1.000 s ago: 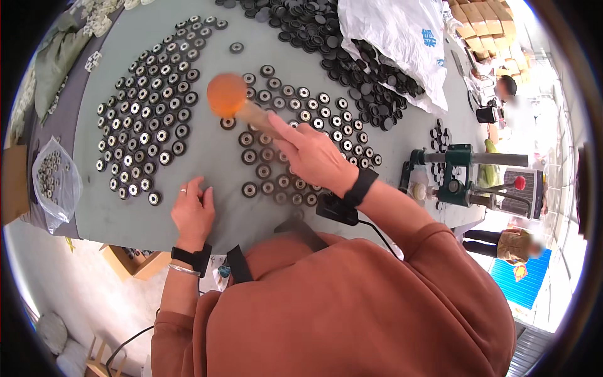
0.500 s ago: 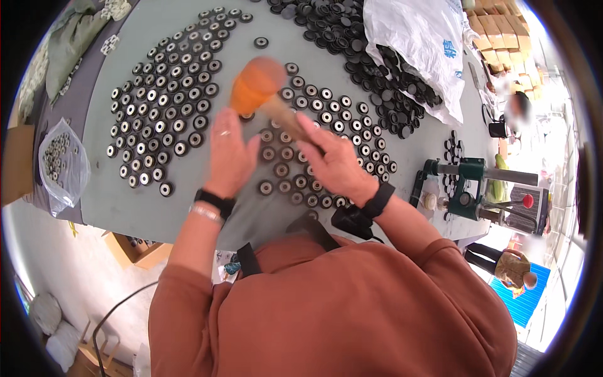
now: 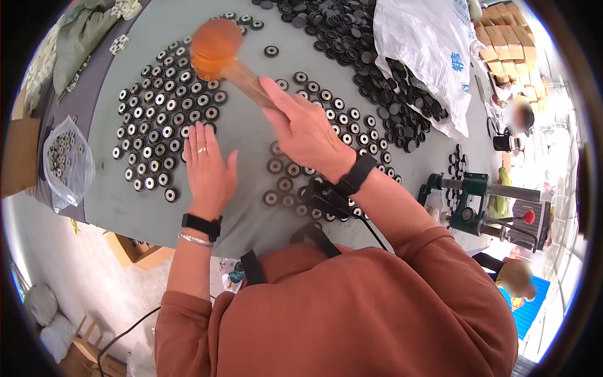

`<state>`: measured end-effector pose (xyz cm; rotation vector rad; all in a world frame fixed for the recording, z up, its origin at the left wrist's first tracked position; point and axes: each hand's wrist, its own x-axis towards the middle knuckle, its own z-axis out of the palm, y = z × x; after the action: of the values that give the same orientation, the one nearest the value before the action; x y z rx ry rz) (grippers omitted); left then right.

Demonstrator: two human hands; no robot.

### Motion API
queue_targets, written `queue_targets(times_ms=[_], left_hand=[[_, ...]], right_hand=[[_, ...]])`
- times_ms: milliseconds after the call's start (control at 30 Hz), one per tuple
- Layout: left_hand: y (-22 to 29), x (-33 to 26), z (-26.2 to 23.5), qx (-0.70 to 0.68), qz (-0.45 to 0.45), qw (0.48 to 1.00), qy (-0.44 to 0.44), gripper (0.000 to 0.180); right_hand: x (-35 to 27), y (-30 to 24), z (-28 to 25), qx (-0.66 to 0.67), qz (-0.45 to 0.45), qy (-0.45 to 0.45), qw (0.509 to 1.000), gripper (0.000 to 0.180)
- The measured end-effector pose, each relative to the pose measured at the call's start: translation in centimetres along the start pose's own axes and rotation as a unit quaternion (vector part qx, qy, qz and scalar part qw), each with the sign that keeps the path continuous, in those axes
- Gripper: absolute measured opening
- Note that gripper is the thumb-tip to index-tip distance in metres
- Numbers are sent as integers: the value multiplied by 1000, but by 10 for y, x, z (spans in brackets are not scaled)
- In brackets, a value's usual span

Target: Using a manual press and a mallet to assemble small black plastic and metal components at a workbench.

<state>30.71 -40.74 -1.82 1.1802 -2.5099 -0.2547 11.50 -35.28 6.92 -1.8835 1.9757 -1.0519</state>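
Note:
My right hand (image 3: 313,129) is closed round the wooden handle (image 3: 251,83) of an orange-headed mallet (image 3: 217,45). The mallet head is blurred and appears over the far part of a group of small black wheels with metal centres (image 3: 161,117). Fingers stretched out and palm down, my left hand (image 3: 210,173) is at the right edge of that group. Its fingertips appear at the nearest wheels; whether they touch cannot be made out. A second group of such wheels (image 3: 342,119) lies to the right, partly hidden by my right hand and wrist.
Black round caps (image 3: 352,38) are heaped at the back beside a white plastic bag (image 3: 427,56). A green hand press (image 3: 468,204) stands at the right. At the left edge hangs a clear bag of small parts (image 3: 68,163). Other people (image 3: 520,116) are farther right.
The mallet and my right hand have moved left and away from me. My left hand has moved left and nearer to me, its fingers now lying flatter.

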Motion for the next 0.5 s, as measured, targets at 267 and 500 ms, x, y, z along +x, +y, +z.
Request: queue_targets(times_ms=[267, 500], left_hand=[[13, 65, 15, 85, 13, 995, -41, 65], [66, 41, 13, 2, 140, 980, -139, 62]], right_hand=[[-7, 17, 6, 15, 18, -12, 1000, 48], [-20, 24, -23, -18, 52, 37, 998, 48]])
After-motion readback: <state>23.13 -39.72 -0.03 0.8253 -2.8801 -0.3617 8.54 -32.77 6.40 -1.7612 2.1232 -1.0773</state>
